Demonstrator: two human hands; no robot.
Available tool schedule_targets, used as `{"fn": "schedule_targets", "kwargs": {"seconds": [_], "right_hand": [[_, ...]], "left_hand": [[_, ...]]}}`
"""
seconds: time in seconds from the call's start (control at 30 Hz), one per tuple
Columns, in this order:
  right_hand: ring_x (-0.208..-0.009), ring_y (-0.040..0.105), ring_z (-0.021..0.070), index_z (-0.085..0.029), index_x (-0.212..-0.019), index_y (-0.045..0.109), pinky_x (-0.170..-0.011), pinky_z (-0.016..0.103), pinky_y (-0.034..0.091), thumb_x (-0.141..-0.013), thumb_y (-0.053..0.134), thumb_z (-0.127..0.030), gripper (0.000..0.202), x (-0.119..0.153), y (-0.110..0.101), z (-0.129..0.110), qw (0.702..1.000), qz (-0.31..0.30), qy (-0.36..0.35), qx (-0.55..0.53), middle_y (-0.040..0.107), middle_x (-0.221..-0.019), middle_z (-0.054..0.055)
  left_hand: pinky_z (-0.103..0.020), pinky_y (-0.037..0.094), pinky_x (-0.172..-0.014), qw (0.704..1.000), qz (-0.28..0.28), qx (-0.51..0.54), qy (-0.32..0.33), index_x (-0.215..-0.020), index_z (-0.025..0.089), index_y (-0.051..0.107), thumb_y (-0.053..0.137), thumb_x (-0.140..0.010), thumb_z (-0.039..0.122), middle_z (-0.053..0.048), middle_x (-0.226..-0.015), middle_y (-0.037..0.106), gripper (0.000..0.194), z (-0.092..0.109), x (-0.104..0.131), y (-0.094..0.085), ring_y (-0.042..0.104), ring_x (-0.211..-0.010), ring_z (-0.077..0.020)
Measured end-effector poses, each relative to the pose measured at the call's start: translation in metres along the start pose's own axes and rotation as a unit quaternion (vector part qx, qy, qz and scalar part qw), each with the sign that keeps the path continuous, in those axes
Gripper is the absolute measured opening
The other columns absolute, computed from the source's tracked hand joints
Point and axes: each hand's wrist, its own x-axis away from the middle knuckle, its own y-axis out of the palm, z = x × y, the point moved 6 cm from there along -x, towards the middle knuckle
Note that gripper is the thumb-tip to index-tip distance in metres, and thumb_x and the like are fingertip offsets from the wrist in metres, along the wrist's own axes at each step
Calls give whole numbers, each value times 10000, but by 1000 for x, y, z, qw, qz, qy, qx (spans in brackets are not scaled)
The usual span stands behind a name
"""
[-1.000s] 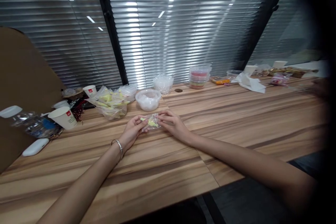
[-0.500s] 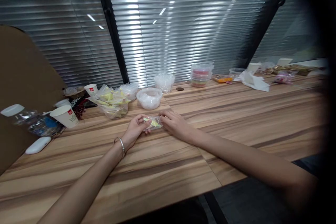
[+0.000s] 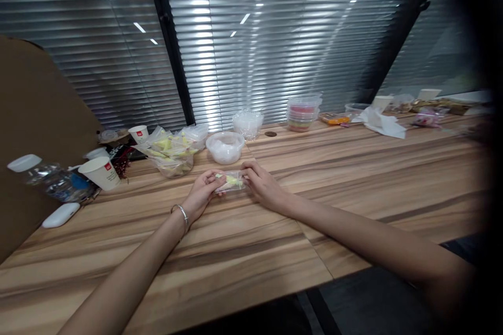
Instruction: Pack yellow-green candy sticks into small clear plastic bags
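A small clear plastic bag (image 3: 232,181) with something pale yellow inside is held just above the wooden table (image 3: 251,241). My left hand (image 3: 203,192), with a silver bangle at the wrist, pinches the bag's left end between thumb and fingers. At its right end, the fingers of my right hand (image 3: 261,186) are closed on the bag's edge. Behind my hands stands a round clear tub (image 3: 225,147) with whitish contents. To its left, a clear container (image 3: 173,159) is heaped with bagged yellow pieces.
Paper cups (image 3: 101,172), a plastic bottle (image 3: 58,182) and a white case (image 3: 61,215) stand at the left by a brown panel. Stacked tubs (image 3: 302,113), an orange packet (image 3: 334,119) and crumpled tissue (image 3: 381,122) lie along the back.
The yellow thing in the small bag looks different in shape, and my right fingers have shifted slightly on the bag's edge. The whole view has moved a little.
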Motion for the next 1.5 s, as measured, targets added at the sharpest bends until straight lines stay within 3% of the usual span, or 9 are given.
{"fn": "schedule_targets", "kwargs": {"seconds": [0.1,0.2,0.33,0.67,0.9,1.03,1.27,1.37,1.5], "right_hand": [[-928,481,195,-182,-916,475,-831,348,411,-918,351,-207,127,0,-9,10,992,70,64,-80,507,-978,96],[-803,499,168,-198,-864,456,-764,314,410,-937,321,-274,171,4,-13,25,972,107,146,-151,519,-833,47],[-701,493,144,-202,-801,448,-704,279,387,-943,303,-339,245,8,-15,40,945,137,224,-196,513,-721,6],[-634,469,127,-198,-833,477,-614,245,375,-913,380,-371,213,8,-13,40,937,150,232,-216,502,-692,-7],[-695,512,136,-190,-833,521,-660,256,378,-901,418,-337,192,4,-8,28,968,72,165,-176,559,-749,12],[-705,519,137,-189,-857,534,-649,252,383,-903,415,-331,190,3,-4,22,971,27,141,-190,572,-772,19],[-638,492,119,-178,-843,557,-604,236,372,-905,402,-357,244,2,2,22,962,-23,158,-222,552,-699,-1],[-580,478,108,-178,-809,546,-556,226,365,-910,381,-386,285,2,9,25,946,-57,182,-263,534,-645,-15],[-504,429,90,-175,-741,498,-496,214,341,-906,374,-422,321,3,14,31,922,-56,223,-311,507,-601,-30]], "left_hand": [[-170,478,-569,998,50,48,11,-915,158,579,750,-650,245,-21,-855,621,327,1,-4,-13,570,-646,-72],[-161,470,-570,993,88,69,28,-884,162,583,742,-648,228,-12,-877,614,292,3,-7,-25,563,-658,-65],[-181,471,-602,993,88,68,31,-858,156,583,722,-657,233,-14,-857,605,256,4,-8,-27,572,-711,-88],[-232,478,-691,996,57,55,32,-868,158,586,690,-675,215,-13,-841,605,227,3,-7,-21,585,-763,-115],[-269,502,-735,993,79,82,32,-891,173,577,713,-661,232,-13,-874,622,273,4,-8,-24,601,-814,-135],[-272,503,-765,992,84,81,41,-902,176,566,713,-675,233,-19,-906,624,276,4,-8,-26,600,-841,-127],[-269,517,-721,997,57,39,29,-935,181,546,736,-655,258,-27,-910,624,347,4,-7,-21,607,-810,-131],[-275,525,-703,999,19,7,29,-968,179,533,729,-665,280,-40,-924,624,375,5,-5,-12,609,-816,-145],[-254,538,-603,998,1,-51,37,-960,169,513,697,-695,337,-55,-925,616,363,6,-2,-5,628,-758,-154]]}}
